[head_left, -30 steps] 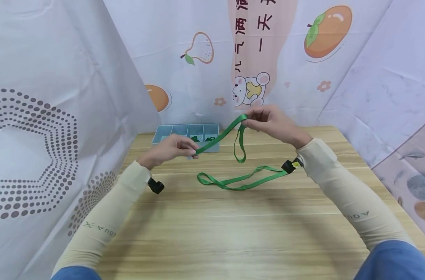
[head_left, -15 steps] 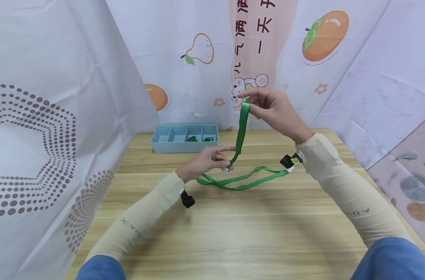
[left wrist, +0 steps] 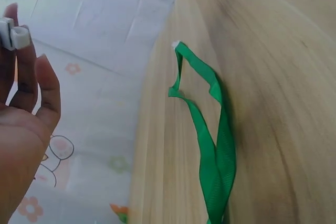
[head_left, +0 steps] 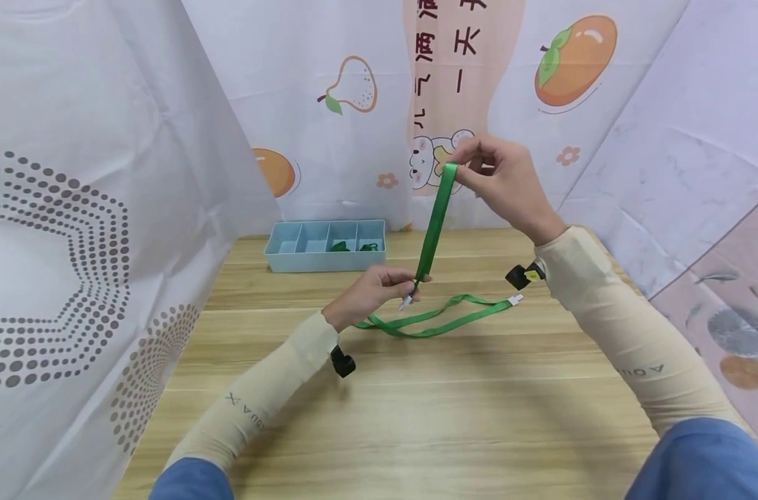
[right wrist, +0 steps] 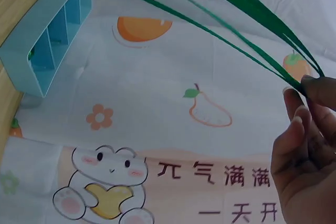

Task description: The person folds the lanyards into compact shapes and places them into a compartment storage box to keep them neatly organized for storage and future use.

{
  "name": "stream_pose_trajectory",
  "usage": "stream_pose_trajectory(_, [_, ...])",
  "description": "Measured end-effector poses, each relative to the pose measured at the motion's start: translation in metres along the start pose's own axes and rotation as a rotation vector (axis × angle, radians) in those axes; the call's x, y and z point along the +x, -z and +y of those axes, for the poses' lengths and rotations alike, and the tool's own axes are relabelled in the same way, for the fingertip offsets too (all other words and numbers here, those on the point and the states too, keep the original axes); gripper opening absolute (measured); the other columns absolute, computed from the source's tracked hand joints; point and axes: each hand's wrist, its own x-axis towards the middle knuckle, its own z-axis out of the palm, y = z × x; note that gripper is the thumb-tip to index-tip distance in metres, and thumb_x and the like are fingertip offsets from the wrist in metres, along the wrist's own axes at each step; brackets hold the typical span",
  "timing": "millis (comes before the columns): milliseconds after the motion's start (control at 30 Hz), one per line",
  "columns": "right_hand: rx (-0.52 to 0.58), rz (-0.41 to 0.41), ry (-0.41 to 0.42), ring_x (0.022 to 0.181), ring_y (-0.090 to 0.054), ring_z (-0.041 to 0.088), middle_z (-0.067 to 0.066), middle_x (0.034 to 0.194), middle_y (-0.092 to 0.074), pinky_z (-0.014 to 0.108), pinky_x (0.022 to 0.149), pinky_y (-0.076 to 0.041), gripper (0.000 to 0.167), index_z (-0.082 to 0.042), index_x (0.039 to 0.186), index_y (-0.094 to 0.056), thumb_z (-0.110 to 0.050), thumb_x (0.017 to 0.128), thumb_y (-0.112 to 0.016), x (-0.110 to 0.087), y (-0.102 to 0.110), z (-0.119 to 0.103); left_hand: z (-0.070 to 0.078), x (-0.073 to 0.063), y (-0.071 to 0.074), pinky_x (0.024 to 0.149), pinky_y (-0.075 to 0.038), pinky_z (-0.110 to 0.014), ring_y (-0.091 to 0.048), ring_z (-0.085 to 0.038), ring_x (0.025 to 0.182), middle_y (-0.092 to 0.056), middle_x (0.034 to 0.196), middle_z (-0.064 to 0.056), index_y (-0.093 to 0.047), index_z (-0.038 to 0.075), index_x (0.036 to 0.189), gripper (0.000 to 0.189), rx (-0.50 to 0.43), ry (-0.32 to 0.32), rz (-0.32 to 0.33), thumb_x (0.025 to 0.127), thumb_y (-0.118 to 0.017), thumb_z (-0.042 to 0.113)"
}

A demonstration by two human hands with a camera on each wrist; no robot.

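Observation:
A green lanyard point(head_left: 437, 219) is stretched, folded into layers, between my two hands above the table. My right hand point(head_left: 509, 179), the higher one, pinches its top end between thumb and fingers, as the right wrist view also shows. Lower down, my left hand point(head_left: 379, 290) pinches the bottom end, where a white clip point(head_left: 407, 301) sticks out below the fingers. In the left wrist view the clip point(left wrist: 20, 37) lies at the fingertips. A second green lanyard point(head_left: 444, 329) lies in a long loop on the table, its white clip point(head_left: 515, 299) at the right; the left hand hides part of its left end.
A light blue box point(head_left: 325, 262) with several compartments stands at the back left. Green bundles lie in its two right compartments. The wooden table point(head_left: 416, 417) runs up to printed cloth curtains point(head_left: 229, 125) at the back and sides.
My left hand has moved right and down, swinging the held lanyard from a slant to nearly upright. The right hand has risen and shifted slightly right. The hanging loop is now gathered between the hands.

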Motion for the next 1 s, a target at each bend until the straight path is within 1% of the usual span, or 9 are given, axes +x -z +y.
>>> stream_pose_trajectory(67, [0.025, 0.027, -0.041, 0.065, -0.051, 0.016, 0.004, 0.090, -0.069, 0.021, 0.058, -0.043, 0.013, 0.003, 0.106, -0.073, -0.005, 0.096, -0.073, 0.002, 0.005, 0.013, -0.001, -0.001, 0.000, 0.098, -0.051, -0.038, -0.059, -0.049, 0.108, -0.070, 0.110, -0.022, -0.068, 0.005, 0.134, 0.032, -0.007, -0.013, 0.007, 0.106, -0.059, 0.015])
stream_pose_trajectory(167, [0.090, 0.059, -0.115, 0.065, -0.050, 0.015, 0.004, 0.086, -0.068, 0.020, 0.054, -0.042, 0.012, 0.000, 0.106, -0.074, -0.007, 0.096, -0.073, 0.003, 0.011, 0.038, -0.001, 0.000, -0.001, 0.091, -0.052, -0.035, -0.063, -0.036, 0.102, -0.072, 0.111, -0.011, -0.068, 0.002, 0.133, 0.032, -0.007, -0.036, 0.027, 0.107, -0.057, 0.016])
stream_pose_trajectory(267, [0.119, 0.083, -0.185, 0.064, -0.050, 0.015, 0.005, 0.085, -0.067, 0.019, 0.052, -0.042, 0.012, -0.002, 0.107, -0.075, -0.007, 0.097, -0.070, -0.001, 0.016, 0.054, 0.000, -0.001, -0.001, 0.090, -0.050, -0.036, -0.064, -0.024, 0.102, -0.071, 0.115, -0.013, -0.069, -0.002, 0.128, 0.031, -0.017, -0.053, 0.051, 0.108, -0.055, 0.017])
stream_pose_trajectory(367, [0.162, 0.096, -0.267, 0.063, -0.050, 0.014, 0.004, 0.084, -0.067, 0.019, 0.051, -0.042, 0.013, -0.003, 0.108, -0.075, -0.009, 0.097, -0.071, -0.006, 0.019, 0.066, 0.001, -0.001, -0.001, 0.096, -0.050, -0.041, -0.066, -0.024, 0.107, -0.071, 0.120, -0.015, -0.069, -0.006, 0.118, 0.030, -0.023, -0.052, 0.086, 0.108, -0.055, 0.018])
stream_pose_trajectory(567, [0.438, 0.141, -0.412, 0.055, -0.046, 0.012, 0.004, 0.083, -0.069, 0.021, 0.050, -0.042, 0.014, 0.000, 0.106, -0.075, -0.009, 0.095, -0.074, -0.010, 0.021, 0.085, 0.002, 0.000, -0.003, 0.106, -0.047, -0.049, -0.068, -0.029, 0.114, -0.072, 0.120, -0.014, -0.073, -0.001, 0.107, 0.024, -0.028, -0.052, 0.150, 0.106, -0.059, 0.019])
stream_pose_trajectory(667, [0.483, 0.141, -0.455, 0.054, -0.045, 0.011, 0.003, 0.083, -0.071, 0.022, 0.050, -0.042, 0.012, -0.002, 0.104, -0.074, -0.009, 0.095, -0.074, -0.011, 0.020, 0.091, 0.000, 0.001, -0.004, 0.099, -0.051, -0.045, -0.067, -0.029, 0.111, -0.073, 0.113, -0.014, -0.075, -0.001, 0.109, 0.024, 0.002, -0.082, 0.157, 0.105, -0.061, 0.018])
stream_pose_trajectory(800, [0.490, 0.130, -0.467, 0.055, -0.045, 0.011, 0.002, 0.083, -0.070, 0.021, 0.050, -0.041, 0.013, -0.001, 0.103, -0.074, -0.009, 0.094, -0.076, -0.012, 0.020, 0.095, -0.005, 0.000, -0.003, 0.088, -0.055, -0.037, -0.070, -0.026, 0.101, -0.075, 0.106, -0.017, -0.075, -0.004, 0.115, 0.023, 0.013, -0.114, 0.192, 0.104, -0.062, 0.012])
stream_pose_trajectory(900, [0.496, 0.125, -0.469, 0.056, -0.045, 0.011, 0.002, 0.083, -0.069, 0.021, 0.050, -0.041, 0.015, -0.001, 0.104, -0.074, -0.009, 0.092, -0.079, -0.013, 0.021, 0.096, -0.007, -0.001, -0.002, 0.087, -0.056, -0.036, -0.071, -0.024, 0.095, -0.074, 0.105, -0.023, -0.074, -0.005, 0.118, 0.022, -0.014, -0.127, 0.234, 0.103, -0.063, 0.008])
stream_pose_trajectory(1000, [0.508, 0.120, -0.475, 0.057, -0.045, 0.011, 0.002, 0.085, -0.069, 0.021, 0.050, -0.041, 0.016, -0.001, 0.104, -0.075, -0.010, 0.091, -0.080, -0.013, 0.022, 0.095, -0.006, -0.002, -0.002, 0.089, -0.056, -0.038, -0.071, -0.025, 0.095, -0.072, 0.106, -0.027, -0.070, -0.004, 0.126, 0.027, -0.026, -0.134, 0.254, 0.102, -0.064, 0.008])
